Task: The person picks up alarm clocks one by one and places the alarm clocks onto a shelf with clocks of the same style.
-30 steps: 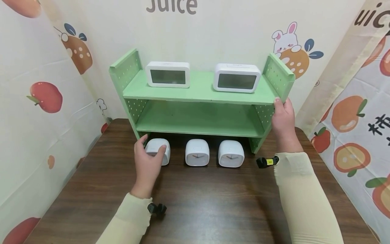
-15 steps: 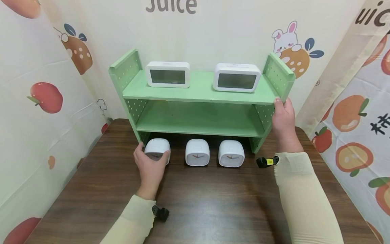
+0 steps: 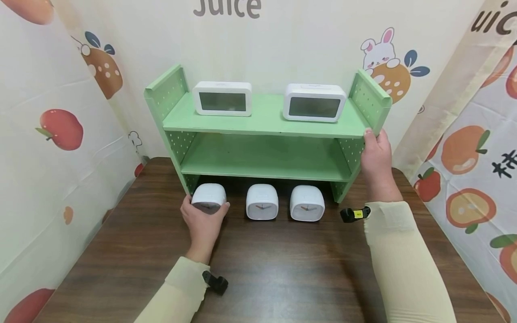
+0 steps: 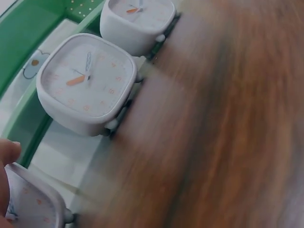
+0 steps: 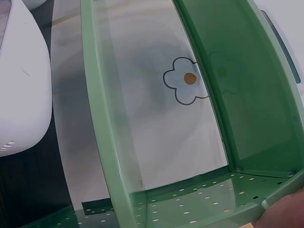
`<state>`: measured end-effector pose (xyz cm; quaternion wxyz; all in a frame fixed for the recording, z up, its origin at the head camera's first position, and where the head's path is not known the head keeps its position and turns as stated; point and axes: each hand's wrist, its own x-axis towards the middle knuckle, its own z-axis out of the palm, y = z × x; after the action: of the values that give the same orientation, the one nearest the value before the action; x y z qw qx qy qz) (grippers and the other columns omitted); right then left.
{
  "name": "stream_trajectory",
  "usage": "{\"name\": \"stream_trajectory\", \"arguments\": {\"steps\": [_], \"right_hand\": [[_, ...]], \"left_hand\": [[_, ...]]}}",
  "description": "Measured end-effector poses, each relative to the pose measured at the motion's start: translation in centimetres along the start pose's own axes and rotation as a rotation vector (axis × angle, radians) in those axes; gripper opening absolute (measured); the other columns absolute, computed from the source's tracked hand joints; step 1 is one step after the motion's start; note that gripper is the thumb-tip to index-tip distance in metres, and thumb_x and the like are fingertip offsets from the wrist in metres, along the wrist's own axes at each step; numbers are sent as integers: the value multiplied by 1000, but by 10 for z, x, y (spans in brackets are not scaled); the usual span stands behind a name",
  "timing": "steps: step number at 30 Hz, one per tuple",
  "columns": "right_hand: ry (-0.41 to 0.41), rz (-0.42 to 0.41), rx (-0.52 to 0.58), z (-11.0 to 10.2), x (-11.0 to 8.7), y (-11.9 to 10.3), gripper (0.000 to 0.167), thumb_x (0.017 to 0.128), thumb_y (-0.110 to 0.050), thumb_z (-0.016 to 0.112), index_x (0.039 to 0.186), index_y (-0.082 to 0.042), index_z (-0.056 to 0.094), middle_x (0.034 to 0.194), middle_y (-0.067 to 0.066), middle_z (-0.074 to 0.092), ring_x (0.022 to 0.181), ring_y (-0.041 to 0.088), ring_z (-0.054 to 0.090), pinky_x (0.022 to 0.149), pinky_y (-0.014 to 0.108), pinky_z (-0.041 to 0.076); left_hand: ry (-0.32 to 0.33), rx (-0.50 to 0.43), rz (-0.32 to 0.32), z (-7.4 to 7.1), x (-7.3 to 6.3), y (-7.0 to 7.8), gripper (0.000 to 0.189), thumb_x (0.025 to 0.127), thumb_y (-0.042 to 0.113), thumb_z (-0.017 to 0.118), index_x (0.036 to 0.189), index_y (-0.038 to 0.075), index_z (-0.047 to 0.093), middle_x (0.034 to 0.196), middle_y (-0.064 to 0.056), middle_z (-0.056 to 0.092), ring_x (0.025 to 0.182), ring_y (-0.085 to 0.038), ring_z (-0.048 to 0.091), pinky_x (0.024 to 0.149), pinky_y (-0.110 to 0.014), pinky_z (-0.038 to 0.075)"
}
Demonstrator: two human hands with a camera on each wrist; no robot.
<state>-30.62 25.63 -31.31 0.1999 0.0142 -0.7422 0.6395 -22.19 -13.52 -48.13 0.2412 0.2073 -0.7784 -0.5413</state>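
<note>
My left hand (image 3: 203, 223) is at the leftmost small white analogue clock (image 3: 208, 194), thumb along its right side and fingers along its left. In the left wrist view my thumb (image 4: 8, 152) lies against that clock's edge; the far fingers are hidden. Two like clocks, a middle one (image 3: 262, 202) and a right one (image 3: 307, 203), stand in the same row with their dials forward. My right hand (image 3: 376, 159) grips the right side of a green metal shelf (image 3: 262, 154), thumb at the front corner of its top board.
Two white digital clocks, a left one (image 3: 222, 98) and a right one (image 3: 314, 103), stand on the shelf's top board. The shelf is on a dark wooden table (image 3: 282, 269). Printed curtains (image 3: 307, 40) hang behind and at both sides.
My left hand has moved right and its thumb has gone from in front of the left clock to its right side. My right hand and the shelf stay put.
</note>
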Motion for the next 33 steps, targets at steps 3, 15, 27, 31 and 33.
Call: {"name": "stream_trajectory", "arguments": {"steps": [3, 15, 27, 31, 33], "right_hand": [[4, 8, 2, -1, 0, 0, 51, 111, -39, 34, 155, -11, 40, 142, 9, 50, 130, 20, 46, 115, 43, 33], [10, 35, 29, -2, 0, 1, 51, 112, -39, 35, 155, -13, 40, 141, 7, 50, 129, 18, 47, 116, 44, 32], [4, 25, 60, 1, -1, -1, 50, 111, -37, 36, 154, -11, 40, 136, 4, 52, 124, 15, 50, 114, 42, 34], [8, 22, 58, 2, -1, -1, 49, 111, -38, 36, 153, -12, 41, 134, 3, 53, 123, 15, 50, 113, 42, 35], [8, 20, 67, 2, -1, 0, 49, 111, -38, 37, 153, -12, 42, 134, 3, 54, 124, 16, 50, 113, 41, 35]], "left_hand": [[13, -26, 4, 4, 1, -4, 119, 71, 38, 95, 157, 7, 18, 154, -18, 24, 139, -34, 30, 114, -52, 28], [-16, -55, -13, 10, 3, -12, 114, 72, 28, 95, 156, 11, 19, 153, -18, 26, 136, -36, 34, 112, -53, 30], [-1, -81, -9, 7, 2, -10, 111, 73, 27, 95, 154, 10, 21, 152, -18, 27, 136, -36, 34, 112, -53, 30], [13, -96, 1, 5, 3, -7, 111, 71, 26, 95, 154, 10, 23, 152, -17, 28, 135, -35, 34, 112, -52, 30], [23, -104, 8, 5, 4, -6, 112, 71, 25, 96, 154, 9, 23, 151, -17, 29, 135, -34, 34, 112, -51, 30]]}}
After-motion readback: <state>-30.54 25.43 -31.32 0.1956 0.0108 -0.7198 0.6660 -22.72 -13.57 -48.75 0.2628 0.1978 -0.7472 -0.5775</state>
